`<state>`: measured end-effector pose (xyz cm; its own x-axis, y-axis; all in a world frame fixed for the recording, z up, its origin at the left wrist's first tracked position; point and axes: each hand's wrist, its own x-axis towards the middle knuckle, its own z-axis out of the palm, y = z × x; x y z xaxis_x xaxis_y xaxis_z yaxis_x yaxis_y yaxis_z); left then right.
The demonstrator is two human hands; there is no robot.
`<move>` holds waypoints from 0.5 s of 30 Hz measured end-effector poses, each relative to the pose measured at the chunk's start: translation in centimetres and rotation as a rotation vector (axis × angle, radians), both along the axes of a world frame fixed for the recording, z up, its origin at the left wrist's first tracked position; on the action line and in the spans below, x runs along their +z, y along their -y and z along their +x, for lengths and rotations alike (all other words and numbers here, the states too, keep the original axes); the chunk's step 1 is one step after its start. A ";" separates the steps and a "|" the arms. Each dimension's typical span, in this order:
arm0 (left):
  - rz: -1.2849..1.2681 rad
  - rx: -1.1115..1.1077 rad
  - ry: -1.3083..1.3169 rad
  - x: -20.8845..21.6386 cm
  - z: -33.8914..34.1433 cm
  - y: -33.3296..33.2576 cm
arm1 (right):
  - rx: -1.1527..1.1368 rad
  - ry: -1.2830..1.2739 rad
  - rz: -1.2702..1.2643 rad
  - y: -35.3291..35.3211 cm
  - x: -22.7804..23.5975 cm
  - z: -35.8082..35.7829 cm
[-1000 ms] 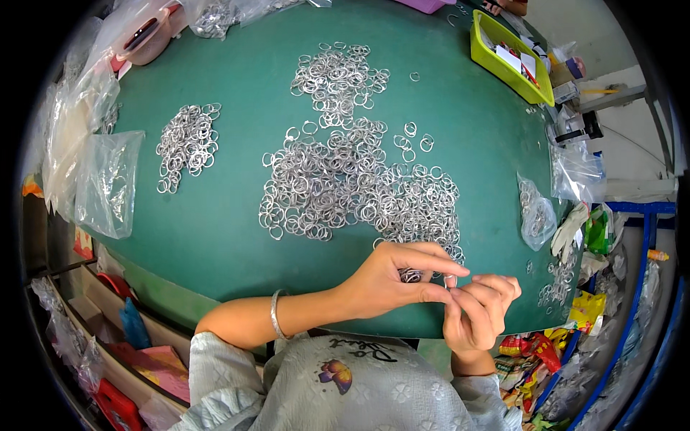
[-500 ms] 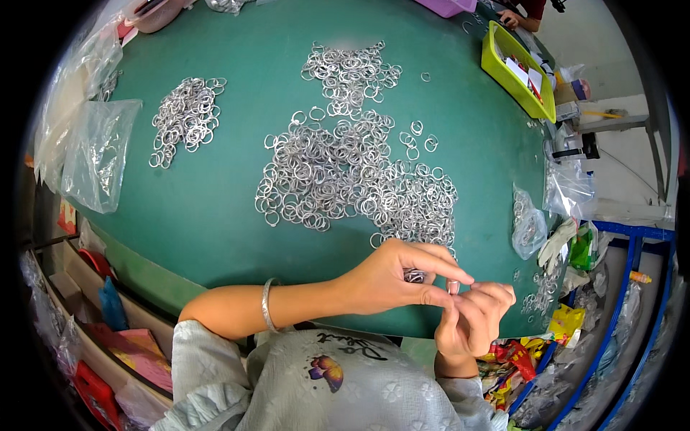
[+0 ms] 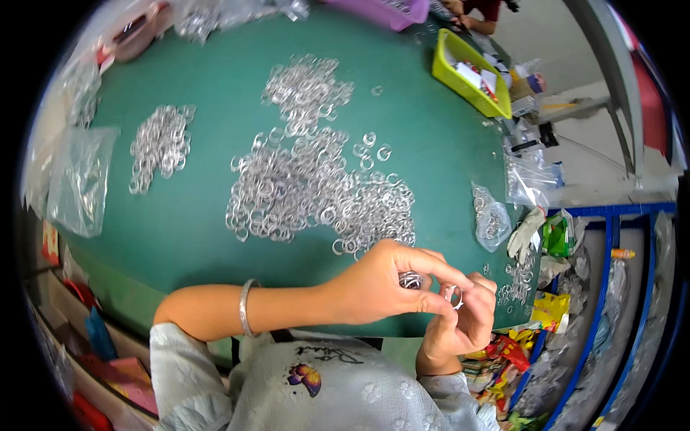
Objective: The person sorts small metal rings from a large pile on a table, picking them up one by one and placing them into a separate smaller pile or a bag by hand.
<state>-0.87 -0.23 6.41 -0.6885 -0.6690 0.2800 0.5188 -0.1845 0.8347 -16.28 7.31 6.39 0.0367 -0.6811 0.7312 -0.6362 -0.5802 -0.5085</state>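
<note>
In my head view, both of my hands meet above the table's near edge, toward its right corner. My left hand [image 3: 381, 279] pinches a single metal ring [image 3: 459, 296] between thumb and forefinger, with a clutch of spare rings [image 3: 410, 280] tucked in the palm. My right hand [image 3: 463, 317] closes its thumb and curled fingers on that same ring from the right.

Half a second ago the ring showed me mostly its narrow band; now it has turned, so I can look into its round opening. It hasn't left my fingers.

The big ring heap [image 3: 277, 190] lies over the table's middle, reaching toward my left hand. A smaller heap [image 3: 162, 144] sits toward the left edge, and a clear bag of rings [image 3: 491, 221] lies by the right edge.
</note>
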 end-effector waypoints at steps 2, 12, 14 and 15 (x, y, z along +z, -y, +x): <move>-0.072 -0.004 0.051 1.6 -0.4 0.5 | -0.034 0.036 -0.080 0.4 1.1 -0.1; -0.075 -0.018 0.011 3.8 -3.0 1.1 | -0.064 0.060 -0.184 1.3 5.0 -1.3; -0.100 -0.021 -0.038 4.2 -3.3 1.2 | -0.073 0.041 -0.189 1.1 5.2 -1.4; -0.102 -0.021 -0.037 4.2 -3.3 1.1 | -0.076 0.036 -0.190 1.0 5.2 -1.4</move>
